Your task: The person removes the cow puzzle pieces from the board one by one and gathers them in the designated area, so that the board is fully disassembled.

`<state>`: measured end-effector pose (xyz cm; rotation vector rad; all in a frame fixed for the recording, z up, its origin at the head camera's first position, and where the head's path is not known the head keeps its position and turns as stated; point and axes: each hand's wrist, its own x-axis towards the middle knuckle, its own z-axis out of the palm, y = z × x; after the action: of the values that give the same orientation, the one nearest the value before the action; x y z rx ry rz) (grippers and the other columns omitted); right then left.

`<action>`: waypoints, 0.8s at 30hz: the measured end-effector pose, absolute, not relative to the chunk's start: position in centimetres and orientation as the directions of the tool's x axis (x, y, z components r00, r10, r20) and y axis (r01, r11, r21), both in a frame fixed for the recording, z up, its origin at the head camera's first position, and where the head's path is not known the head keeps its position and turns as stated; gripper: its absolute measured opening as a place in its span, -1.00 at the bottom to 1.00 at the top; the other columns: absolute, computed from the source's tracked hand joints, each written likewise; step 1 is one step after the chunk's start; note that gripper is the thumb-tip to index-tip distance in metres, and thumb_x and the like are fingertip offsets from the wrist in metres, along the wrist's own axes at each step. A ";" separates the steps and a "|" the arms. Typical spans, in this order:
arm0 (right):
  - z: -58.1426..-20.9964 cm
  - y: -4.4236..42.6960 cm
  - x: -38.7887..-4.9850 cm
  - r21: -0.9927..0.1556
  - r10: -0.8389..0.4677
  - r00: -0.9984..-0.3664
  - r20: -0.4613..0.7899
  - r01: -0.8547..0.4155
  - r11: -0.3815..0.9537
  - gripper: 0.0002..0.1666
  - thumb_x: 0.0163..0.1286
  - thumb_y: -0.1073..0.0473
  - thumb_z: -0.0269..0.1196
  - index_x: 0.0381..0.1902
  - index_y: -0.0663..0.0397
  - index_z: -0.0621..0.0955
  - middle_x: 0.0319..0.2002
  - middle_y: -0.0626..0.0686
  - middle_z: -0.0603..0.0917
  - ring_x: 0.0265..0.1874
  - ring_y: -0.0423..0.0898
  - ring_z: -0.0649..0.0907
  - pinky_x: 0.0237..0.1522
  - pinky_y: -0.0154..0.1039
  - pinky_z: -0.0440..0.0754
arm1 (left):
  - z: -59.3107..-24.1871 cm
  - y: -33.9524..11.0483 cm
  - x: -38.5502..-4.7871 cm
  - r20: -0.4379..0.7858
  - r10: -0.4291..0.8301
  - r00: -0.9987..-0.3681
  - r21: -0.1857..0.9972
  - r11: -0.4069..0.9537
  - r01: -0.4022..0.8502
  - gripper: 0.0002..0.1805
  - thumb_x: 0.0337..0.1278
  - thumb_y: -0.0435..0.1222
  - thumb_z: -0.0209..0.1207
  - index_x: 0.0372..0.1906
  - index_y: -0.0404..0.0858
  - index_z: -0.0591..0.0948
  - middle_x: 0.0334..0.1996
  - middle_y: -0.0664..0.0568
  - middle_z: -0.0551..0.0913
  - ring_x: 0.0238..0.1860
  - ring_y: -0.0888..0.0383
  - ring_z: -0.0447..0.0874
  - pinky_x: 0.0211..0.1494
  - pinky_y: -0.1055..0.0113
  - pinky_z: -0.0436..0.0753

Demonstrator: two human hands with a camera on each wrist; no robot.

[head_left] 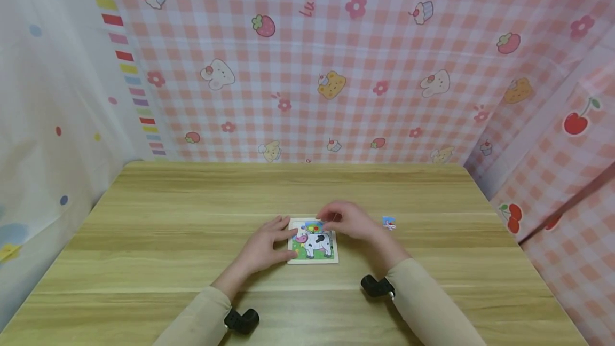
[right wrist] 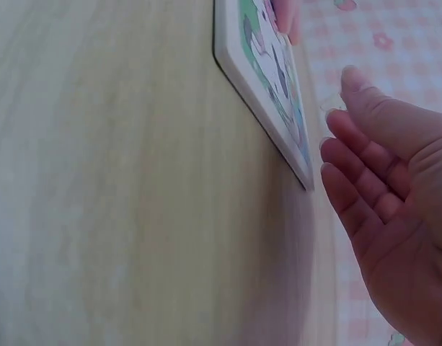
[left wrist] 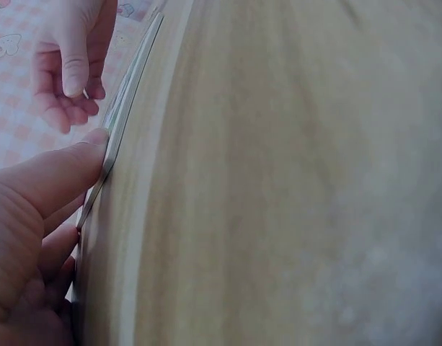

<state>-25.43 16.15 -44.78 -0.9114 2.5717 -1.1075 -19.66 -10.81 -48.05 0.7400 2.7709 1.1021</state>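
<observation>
A small square cow puzzle (head_left: 319, 244) in a pale frame lies on the table. My left hand (head_left: 263, 243) rests at its left side, thumb and a fingertip on the board; in the left wrist view, the thumb (left wrist: 73, 169) lies over the frame's edge. Just above the puzzle's upper right corner hovers my right hand (head_left: 349, 220), its fingers loosely bent. The right wrist view shows this hand (right wrist: 394, 187) with its thumb apart from the fingers and nothing between them. A loose blue puzzle piece (head_left: 389, 222) lies to the right of that hand.
The wood-grain table (head_left: 192, 191) ends at a pink checked curtain (head_left: 298, 116) behind, with further cloth hanging at both sides. Black wrist cameras (head_left: 377, 286) sit on both beige sleeves.
</observation>
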 end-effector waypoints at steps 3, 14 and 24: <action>-44.6 15.5 -25.5 -0.678 -0.642 -0.765 0.048 -0.497 0.542 -0.75 0.37 0.27 0.43 -0.01 0.13 0.74 -0.11 -0.02 0.74 -0.16 -0.16 0.64 -0.03 -0.26 0.66 | -47.9 -10.8 -19.7 0.104 0.456 -0.884 0.664 0.630 0.403 -0.38 0.18 -0.13 0.46 0.30 -0.30 0.64 0.50 -0.23 0.36 0.56 -0.26 0.17 0.55 -0.27 0.19; -44.3 13.4 -26.0 -0.568 -0.722 -0.691 0.013 -0.600 0.564 -0.67 0.31 0.20 0.48 0.04 0.04 0.75 -0.01 -0.02 0.71 -0.07 -0.10 0.62 0.06 -0.17 0.62 | -47.8 -10.9 -19.5 0.106 0.459 -0.882 0.663 0.629 0.407 -0.38 0.18 -0.13 0.46 0.30 -0.31 0.64 0.50 -0.24 0.36 0.55 -0.28 0.18 0.53 -0.31 0.19; -44.3 12.5 -26.4 -0.472 -0.744 -0.667 -0.026 -0.648 0.598 -0.71 0.30 0.21 0.48 -0.01 -0.02 0.76 0.04 0.01 0.66 0.00 -0.04 0.61 0.18 -0.06 0.60 | -47.8 -10.9 -19.5 0.111 0.459 -0.882 0.666 0.624 0.409 -0.37 0.18 -0.13 0.46 0.30 -0.33 0.63 0.50 -0.25 0.36 0.55 -0.28 0.18 0.53 -0.31 0.18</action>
<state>-26.41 12.46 -44.28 -1.1532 2.6056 -0.6378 -19.50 -10.86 -47.77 0.7405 2.7678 1.1084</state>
